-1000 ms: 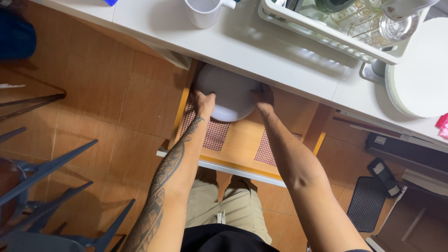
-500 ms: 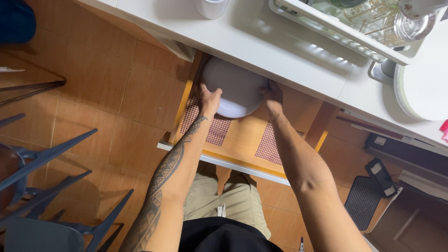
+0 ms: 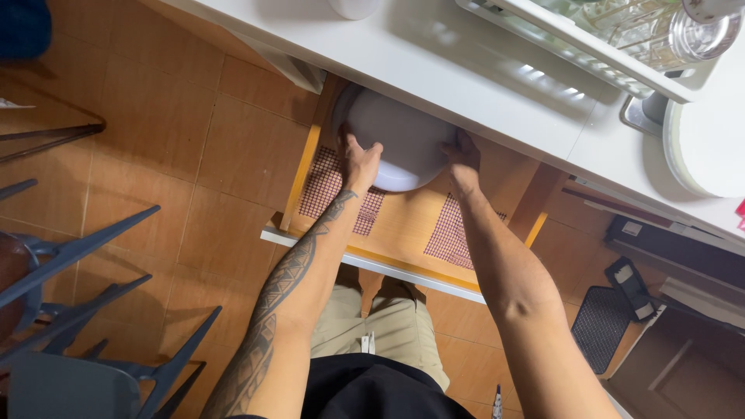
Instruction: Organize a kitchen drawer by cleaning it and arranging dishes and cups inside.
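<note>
A round white plate [image 3: 400, 136] lies flat in the back of a pulled-out wooden drawer [image 3: 403, 233], partly under the white counter. My left hand [image 3: 358, 161] grips the plate's left rim. Its right rim is held by my right hand [image 3: 463, 155]. The far part of the plate is hidden by the counter's edge. Two red mesh mats [image 3: 458, 229] line the drawer bottom in front of the plate.
The white counter [image 3: 466, 74] carries a dish rack [image 3: 613, 39] with glassware and a stack of white plates [image 3: 710, 143] at the right. Grey chair frames [image 3: 93, 310] stand on the tiled floor at the left. A dark mat [image 3: 601, 326] lies at the right.
Both hands have pushed the plate a little further back in the drawer, under the counter. The camera has tipped down, so the counter sits higher in the picture.
</note>
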